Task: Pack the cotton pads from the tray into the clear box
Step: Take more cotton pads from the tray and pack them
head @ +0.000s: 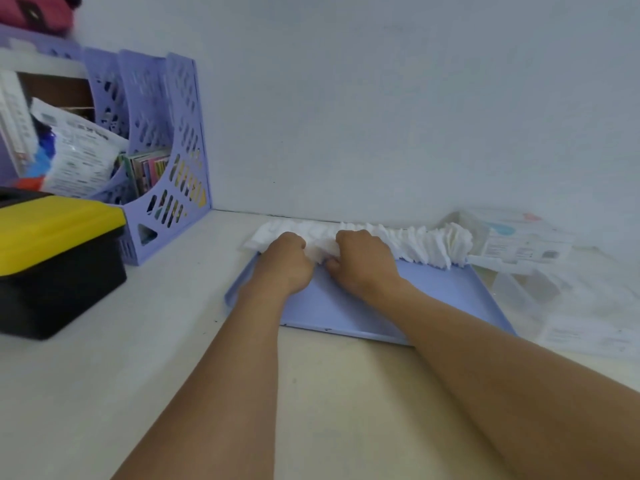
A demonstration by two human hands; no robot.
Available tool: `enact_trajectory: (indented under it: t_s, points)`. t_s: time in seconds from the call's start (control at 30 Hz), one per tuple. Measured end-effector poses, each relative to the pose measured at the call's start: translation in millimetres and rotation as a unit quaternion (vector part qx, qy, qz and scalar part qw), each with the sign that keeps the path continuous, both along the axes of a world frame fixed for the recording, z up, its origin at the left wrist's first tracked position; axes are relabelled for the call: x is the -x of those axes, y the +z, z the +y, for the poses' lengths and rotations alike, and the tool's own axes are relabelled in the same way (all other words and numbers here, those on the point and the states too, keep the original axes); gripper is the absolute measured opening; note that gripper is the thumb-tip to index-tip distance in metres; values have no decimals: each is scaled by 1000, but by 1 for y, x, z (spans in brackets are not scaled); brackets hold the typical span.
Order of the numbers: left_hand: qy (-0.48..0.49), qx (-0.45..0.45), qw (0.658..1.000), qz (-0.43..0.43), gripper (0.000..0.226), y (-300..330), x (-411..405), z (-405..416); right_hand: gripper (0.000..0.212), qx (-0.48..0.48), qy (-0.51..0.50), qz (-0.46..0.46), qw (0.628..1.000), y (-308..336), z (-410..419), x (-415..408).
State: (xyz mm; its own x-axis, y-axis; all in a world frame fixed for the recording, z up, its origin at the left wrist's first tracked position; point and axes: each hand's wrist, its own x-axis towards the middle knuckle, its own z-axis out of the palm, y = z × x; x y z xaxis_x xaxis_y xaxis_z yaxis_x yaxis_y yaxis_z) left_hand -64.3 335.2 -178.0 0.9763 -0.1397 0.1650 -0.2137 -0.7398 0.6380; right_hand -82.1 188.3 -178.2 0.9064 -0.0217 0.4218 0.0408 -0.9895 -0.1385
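Both hands, left hand (285, 259) and right hand (362, 259), curl fingers around cotton pads (415, 242) on the tray (450, 306).

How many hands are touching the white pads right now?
2. The left hand presses the row of pads near its left end; the right hand grips the pads just beside it. Both are at the tray's far edge.

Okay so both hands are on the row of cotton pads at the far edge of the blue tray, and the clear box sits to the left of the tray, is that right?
Not quite. In the head view the clear box sits to the right of the blue tray, not left. Both the left hand and right hand are on the cotton pads.
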Motion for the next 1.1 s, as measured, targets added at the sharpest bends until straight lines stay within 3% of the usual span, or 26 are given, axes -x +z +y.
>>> enact_trajectory:
  t_s: [0.1, 0.13, 0.2, 0.27, 0.33, 0.4, 0.5, 0.57, 0.67, 0.83, 0.97, 1.1]
  points:
    - [7, 15, 1000, -12, 39, 0, 0, -2, 34, -211, 17, -30, 977, 12, -15, 13]
    - [23, 46, 998, -44, 39, 4, 3, -6, 33, -320, 25, -35, 947, 18, -21, 20]
    - [38, 179, 979, -88, 33, 19, 13, -21, 17, -523, 52, 10, 851, 34, -35, 41]
    - [-47, 384, 922, 25, 36, 39, 33, -44, 4, -626, 98, 71, 771, 48, -53, 67]
    - [-142, 472, 853, 171, 42, 43, 50, -63, 10, -644, 144, 97, 745, 53, -66, 88]
    - [-211, 490, 815, 224, 31, 39, 67, -81, 18, -635, 157, 86, 752, 52, -83, 109]
    - [-240, 520, 785, 238, 25, 31, 78, -93, 30, -527, 93, 30, 844, 46, -102, 124]
    - [-238, 520, 783, 245, 26, 30, 83, -98, 37, -468, 61, -28, 881, 45, -113, 124]
    - [-232, 499, 794, 257, 28, 30, 88, -102, 27, -461, 74, -46, 883, 44, -120, 120]
    - [-246, 517, 756, 317, 36, 33, 91, -106, 10, -489, 90, -63, 866, 38, -126, 115]
    - [-275, 517, 750, 307, 56, 29, 87, -108, 10, -538, 86, -74, 836, 39, -131, 115]
    - [-276, 515, 752, 307, 54, 29, 84, -106, 12, -602, 104, -49, 790, 48, -138, 118]
